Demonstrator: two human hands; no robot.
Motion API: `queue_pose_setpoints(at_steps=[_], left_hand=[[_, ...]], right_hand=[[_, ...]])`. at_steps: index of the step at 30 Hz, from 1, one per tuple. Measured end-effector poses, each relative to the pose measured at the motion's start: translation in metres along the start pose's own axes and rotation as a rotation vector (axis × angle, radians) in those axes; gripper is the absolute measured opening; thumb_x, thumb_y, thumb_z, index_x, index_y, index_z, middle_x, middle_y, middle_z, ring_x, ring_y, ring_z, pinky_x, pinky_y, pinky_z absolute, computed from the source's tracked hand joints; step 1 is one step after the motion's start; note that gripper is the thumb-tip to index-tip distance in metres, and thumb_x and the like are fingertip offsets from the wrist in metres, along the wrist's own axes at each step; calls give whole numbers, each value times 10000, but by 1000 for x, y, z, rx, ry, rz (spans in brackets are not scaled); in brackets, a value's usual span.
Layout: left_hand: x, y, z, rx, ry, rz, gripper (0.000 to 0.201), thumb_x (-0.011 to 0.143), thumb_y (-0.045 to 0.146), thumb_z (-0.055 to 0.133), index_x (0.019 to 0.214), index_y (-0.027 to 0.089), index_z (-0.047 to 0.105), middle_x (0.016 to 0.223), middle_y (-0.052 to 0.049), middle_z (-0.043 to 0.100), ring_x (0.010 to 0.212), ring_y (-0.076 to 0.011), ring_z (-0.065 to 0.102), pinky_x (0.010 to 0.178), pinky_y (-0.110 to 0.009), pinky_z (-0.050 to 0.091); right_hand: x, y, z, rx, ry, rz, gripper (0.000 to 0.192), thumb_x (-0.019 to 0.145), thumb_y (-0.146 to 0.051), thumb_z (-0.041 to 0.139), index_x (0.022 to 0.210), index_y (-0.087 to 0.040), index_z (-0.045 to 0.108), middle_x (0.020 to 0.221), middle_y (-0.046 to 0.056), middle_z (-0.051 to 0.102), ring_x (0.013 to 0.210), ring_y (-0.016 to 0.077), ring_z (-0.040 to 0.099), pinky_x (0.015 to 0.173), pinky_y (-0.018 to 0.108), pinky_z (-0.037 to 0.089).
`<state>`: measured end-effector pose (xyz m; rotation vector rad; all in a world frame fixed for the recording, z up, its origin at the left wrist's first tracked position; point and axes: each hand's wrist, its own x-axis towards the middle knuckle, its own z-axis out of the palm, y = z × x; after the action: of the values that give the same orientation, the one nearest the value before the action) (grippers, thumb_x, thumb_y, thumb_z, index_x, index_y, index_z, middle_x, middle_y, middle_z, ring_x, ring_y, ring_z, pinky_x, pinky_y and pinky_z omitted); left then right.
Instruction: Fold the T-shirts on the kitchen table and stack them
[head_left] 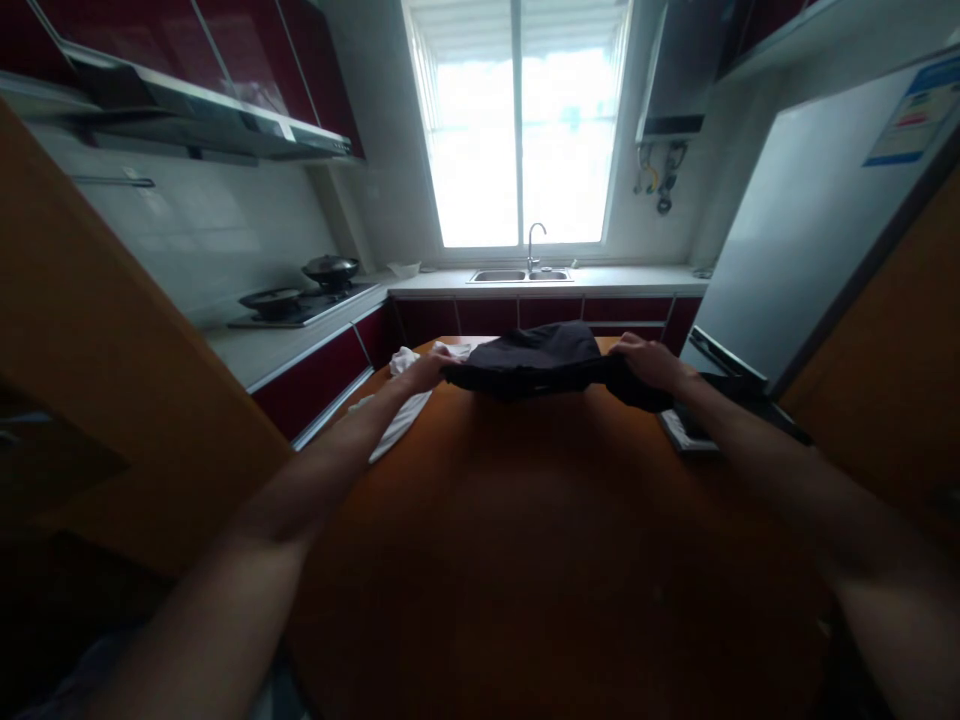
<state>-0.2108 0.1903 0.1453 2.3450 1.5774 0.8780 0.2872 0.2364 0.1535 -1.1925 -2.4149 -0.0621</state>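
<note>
A dark, crumpled garment (541,362) lies across the far part of an orange-brown table (525,520). My left hand (429,372) grips its left end and my right hand (651,362) grips its right end, both arms stretched out over the table. A white cloth (401,415) lies beside my left hand, partly under my wrist.
A dark flat object on a light one (697,425) sits at the table's right edge, under my right forearm. Beyond are a counter with a stove and pans (300,295), a sink (521,273) under the window, and a fridge (810,220) at right.
</note>
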Motion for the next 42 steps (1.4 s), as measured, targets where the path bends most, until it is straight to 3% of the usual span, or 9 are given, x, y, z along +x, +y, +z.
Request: queue_pose_setpoints(at_steps=[3, 7, 11, 18, 21, 24, 30, 35, 42], left_hand=[[-51, -22, 48, 39, -120, 14, 268, 776, 108, 627, 1003, 144, 764, 906, -34, 640, 856, -161, 602, 897, -300, 493], [-103, -37, 86, 130, -165, 72, 543, 740, 93, 599, 1266, 198, 681, 1168, -88, 633, 1118, -239, 603, 1039, -389, 465], [-130, -33, 91, 188, -140, 138, 624, 784, 110, 615, 1395, 229, 585, 1320, -112, 570, 1249, -270, 526, 1108, -439, 401], [-138, -27, 83, 169, -203, 80, 354, 859, 169, 533, 1145, 224, 734, 1164, -87, 647, 1124, -243, 591, 1062, -409, 432], [-144, -12, 85, 218, -225, 98, 611, 779, 225, 649, 1387, 245, 598, 1366, -109, 566, 1276, -310, 502, 1118, -471, 367], [-154, 25, 97, 263, -237, 250, 855, 724, 212, 699, 1530, 294, 425, 1519, -100, 438, 1410, -346, 359, 1180, -497, 261], [-157, 101, 146, 311, -228, 370, 528, 906, 315, 632, 1427, 285, 551, 1382, -100, 546, 1311, -307, 442, 1146, -481, 284], [-141, 107, 159, 374, -170, 236, 205, 969, 298, 583, 1109, 225, 714, 1147, -101, 641, 1143, -276, 531, 1014, -449, 395], [-156, 111, 137, 26, -315, 233, 203, 970, 304, 571, 856, 227, 720, 1166, -72, 631, 1153, -255, 551, 1034, -438, 406]], right_hand=[[-39, -9, 48, 6, -230, -9, 347, 917, -66, 488, 1118, -242, 709, 1157, 79, 653, 794, 189, 657, 831, 349, 452], [-78, -15, 84, 36, -286, -33, 363, 919, -63, 477, 1131, -237, 715, 1156, 86, 655, 821, 186, 667, 820, 314, 461], [-105, -15, 96, -34, -226, -96, 414, 929, -86, 436, 1216, -241, 691, 1181, 94, 645, 964, 213, 653, 869, 327, 483], [-134, -4, 102, -38, -285, -79, 340, 963, -266, 489, 1216, -245, 714, 1153, 110, 674, 1113, 280, 584, 984, 440, 455], [-142, -21, 100, -49, -233, -101, 486, 912, -357, 593, 1385, -245, 606, 1333, 139, 602, 1241, 329, 513, 1031, 504, 413], [-145, -54, 102, 6, -162, -245, 680, 863, -332, 661, 1510, -275, 461, 1464, 127, 508, 1342, 326, 434, 1101, 506, 344], [-138, -97, 122, 31, -72, -309, 366, 936, -243, 583, 1290, -273, 670, 1343, 112, 597, 1237, 286, 509, 1069, 474, 364], [-130, -95, 133, 126, 25, -210, 255, 1000, -253, 501, 1032, -259, 754, 1183, 90, 669, 1144, 259, 549, 1005, 448, 417], [-145, -105, 125, 478, 6, -205, 297, 1018, -357, 492, 937, -255, 759, 1044, 69, 705, 1063, 226, 584, 966, 391, 487]])
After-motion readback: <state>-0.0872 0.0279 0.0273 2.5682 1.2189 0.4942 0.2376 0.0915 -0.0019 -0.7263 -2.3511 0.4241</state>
